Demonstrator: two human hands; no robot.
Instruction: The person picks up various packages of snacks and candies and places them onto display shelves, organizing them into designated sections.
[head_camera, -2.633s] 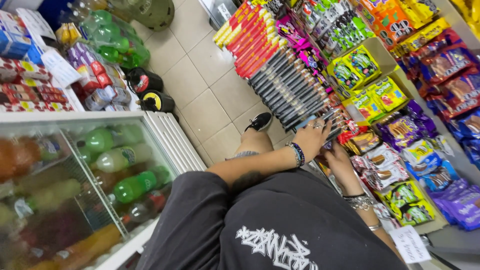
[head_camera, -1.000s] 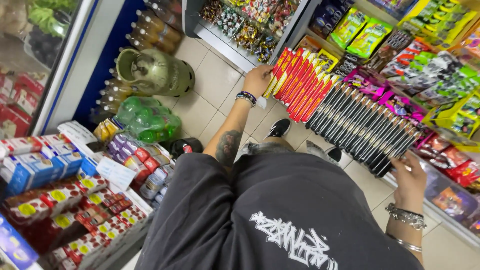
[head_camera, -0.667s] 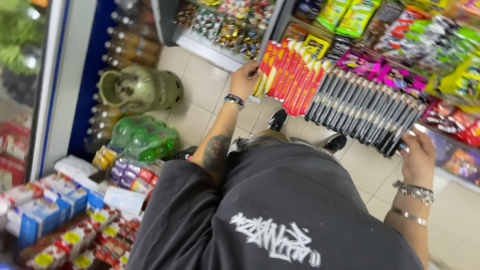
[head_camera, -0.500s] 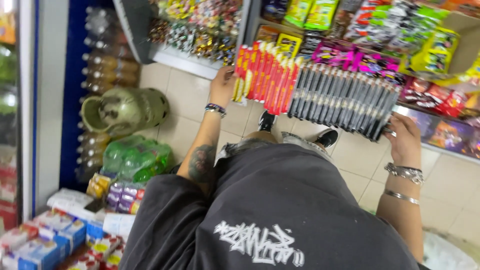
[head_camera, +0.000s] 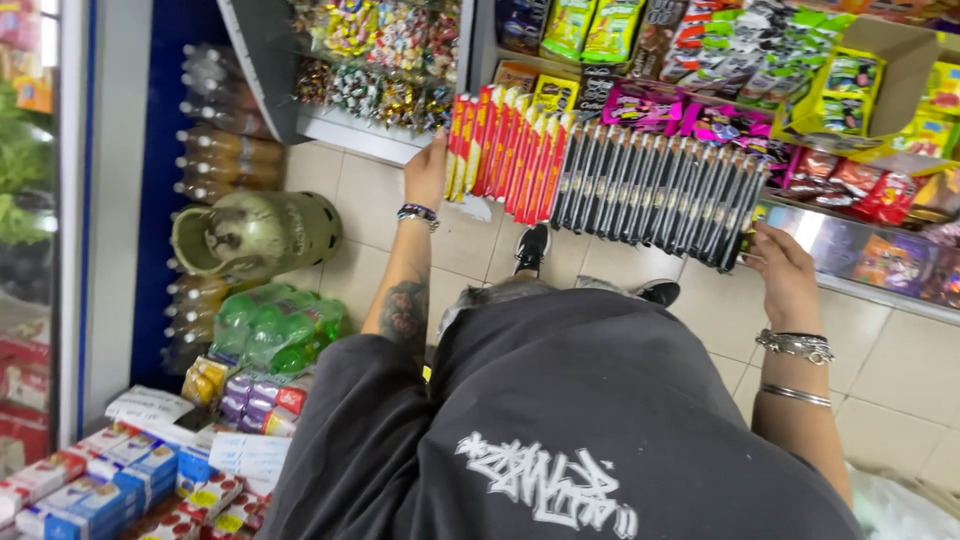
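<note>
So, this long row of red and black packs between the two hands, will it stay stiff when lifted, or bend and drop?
The row is many separate packs, so it would probably sag or buckle in the middle. The left hand and right hand press only its ends; easing off likely spills packs. Each looks thin and light.

Red packets (head_camera: 505, 150), black packets (head_camera: 650, 190)

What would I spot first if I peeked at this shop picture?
First, the long row of packs, red and yellow then black, held between the left hand and right hand in front of the snack shelf. Next, the olive gas cylinder on the tiled floor at left, with green bottles beside it.
</note>
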